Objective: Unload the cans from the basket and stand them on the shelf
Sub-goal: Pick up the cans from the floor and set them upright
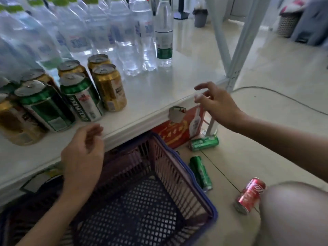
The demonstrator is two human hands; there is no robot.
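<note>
Both hands empty, left hand [82,153] loosely curled, right hand [215,102] spread; basket [200,197] at frame bottom looks emptied, cans [79,96] standing mid-left on shelf [152,96], three cans [200,172] loose on floor lower right — risk: rolling away if nudged.

Water bottles [99,32] crowd the back before me; a red box [177,132] sits below, bins [200,17] beyond.
</note>
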